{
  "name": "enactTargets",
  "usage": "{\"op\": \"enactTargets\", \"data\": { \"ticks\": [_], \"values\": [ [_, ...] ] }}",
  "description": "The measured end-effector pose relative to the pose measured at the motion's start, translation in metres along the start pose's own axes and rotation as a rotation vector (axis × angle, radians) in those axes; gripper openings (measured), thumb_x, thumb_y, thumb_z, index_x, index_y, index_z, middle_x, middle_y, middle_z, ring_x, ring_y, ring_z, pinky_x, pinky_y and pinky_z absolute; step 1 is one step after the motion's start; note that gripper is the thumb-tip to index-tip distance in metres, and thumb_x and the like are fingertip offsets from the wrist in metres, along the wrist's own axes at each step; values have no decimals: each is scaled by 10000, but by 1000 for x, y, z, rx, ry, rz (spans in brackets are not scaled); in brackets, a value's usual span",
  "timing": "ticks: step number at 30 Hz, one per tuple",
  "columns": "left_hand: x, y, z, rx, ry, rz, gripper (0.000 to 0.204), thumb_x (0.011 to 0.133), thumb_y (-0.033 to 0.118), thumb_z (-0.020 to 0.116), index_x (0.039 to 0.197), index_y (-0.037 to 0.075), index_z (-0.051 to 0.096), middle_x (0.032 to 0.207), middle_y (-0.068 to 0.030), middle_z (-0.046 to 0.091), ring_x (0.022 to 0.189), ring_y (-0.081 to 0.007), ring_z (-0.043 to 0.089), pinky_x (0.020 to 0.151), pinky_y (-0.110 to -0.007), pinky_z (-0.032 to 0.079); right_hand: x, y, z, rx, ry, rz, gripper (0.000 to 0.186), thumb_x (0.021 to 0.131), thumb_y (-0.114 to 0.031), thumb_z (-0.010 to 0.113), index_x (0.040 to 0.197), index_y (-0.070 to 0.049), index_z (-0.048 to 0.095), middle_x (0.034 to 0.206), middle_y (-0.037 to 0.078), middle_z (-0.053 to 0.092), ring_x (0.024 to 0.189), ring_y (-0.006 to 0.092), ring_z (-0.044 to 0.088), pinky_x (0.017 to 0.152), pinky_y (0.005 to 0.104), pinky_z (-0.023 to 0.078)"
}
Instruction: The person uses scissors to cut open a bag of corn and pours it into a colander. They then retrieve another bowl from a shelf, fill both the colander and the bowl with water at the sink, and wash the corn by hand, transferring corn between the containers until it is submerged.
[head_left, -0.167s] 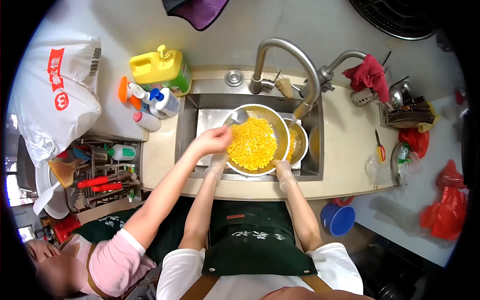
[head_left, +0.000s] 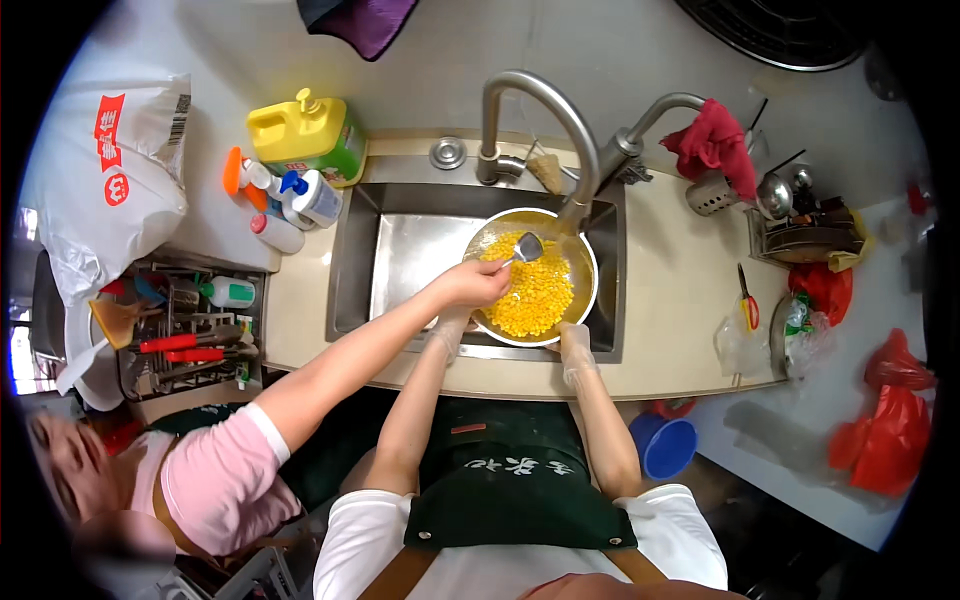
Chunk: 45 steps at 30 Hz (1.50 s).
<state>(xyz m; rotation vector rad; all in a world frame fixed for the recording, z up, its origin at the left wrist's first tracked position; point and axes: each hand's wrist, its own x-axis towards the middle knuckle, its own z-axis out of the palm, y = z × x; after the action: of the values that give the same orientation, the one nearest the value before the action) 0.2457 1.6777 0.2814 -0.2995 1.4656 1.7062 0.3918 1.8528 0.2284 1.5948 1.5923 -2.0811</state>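
Observation:
A wide metal bowl (head_left: 594,285) with a pale rim is in the sink, holding yellow corn kernels (head_left: 541,303). Gloved in clear plastic, my right hand (head_left: 575,343) grips its near right edge. My left hand (head_left: 454,320), also gloved, is at the near left edge, its fingers partly hidden by the bowl and a co-worker's arm. From the left, the co-worker's bare hand (head_left: 478,284) reaches across and holds a metal spoon (head_left: 528,247) over the kernels. The tap (head_left: 577,212) comes down over the bowl's far right rim.
The steel sink (head_left: 395,260) surrounds the bowl. Left of it stand a yellow jug (head_left: 300,135) and several bottles; farther left are a white bag (head_left: 125,190) and a utensil rack. Scissors (head_left: 748,305) and a utensil holder lie right. A blue bucket (head_left: 665,447) is below the counter.
The bowl has shifted right in the sink and now hides the smaller bowl seen there before. The co-worker's hand and spoon have moved right, over the kernels. My view has shifted slightly.

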Motion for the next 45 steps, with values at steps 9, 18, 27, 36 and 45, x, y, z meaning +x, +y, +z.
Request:
{"op": "enactTargets", "data": {
  "ticks": [9, 18, 27, 36, 45],
  "values": [
    [-46, -135, 2, 316, 566, 299, 572, 813, 94, 538, 1332, 2, 315, 990, -85, 561, 667, -99, 510, 570, -224, 423, 36, -29, -55, -79, 53, -24, 293, 806, -92, 461, 991, 127, 520, 863, 183, 605, 529, 239, 610, 407, 286, 490],
    [-92, -182, -10, 106, 571, 278, 340, 845, 67, 520, 1159, -55, 475, 838, -40, 553, 600, -86, 483, 511, -212, 378, 39, -32, -43, -69, 126, -85, 304, 798, -105, 480, 983, 130, 530, 877, 191, 607, 550, 267, 621, 408, 303, 508],
    [-139, -191, -4, 122, 590, 204, 319, 853, 106, 535, 1150, -9, 525, 947, -42, 592, 672, -73, 521, 570, -198, 416, 17, -29, -40, 0, 94, -21, 265, 798, -48, 471, 998, 121, 512, 956, 202, 574, 590, 268, 623, 422, 291, 543],
    [-194, -211, -45, 50, 662, 172, 337, 869, 108, 504, 1190, 5, 508, 1016, -58, 599, 705, -62, 534, 599, -175, 428, 19, -32, -20, 181, 91, -21, 268, 828, -32, 436, 1070, 72, 484, 1026, 178, 555, 827, 276, 617, 548, 339, 583],
    [-207, -236, -50, -34, 751, 149, 330, 866, 103, 516, 1179, -2, 515, 994, -52, 605, 680, -51, 535, 566, -159, 426, 34, -31, -4, 240, 91, -73, 263, 810, -21, 484, 1065, 45, 488, 1019, 157, 547, 856, 262, 590, 566, 346, 575]
  ]
}}
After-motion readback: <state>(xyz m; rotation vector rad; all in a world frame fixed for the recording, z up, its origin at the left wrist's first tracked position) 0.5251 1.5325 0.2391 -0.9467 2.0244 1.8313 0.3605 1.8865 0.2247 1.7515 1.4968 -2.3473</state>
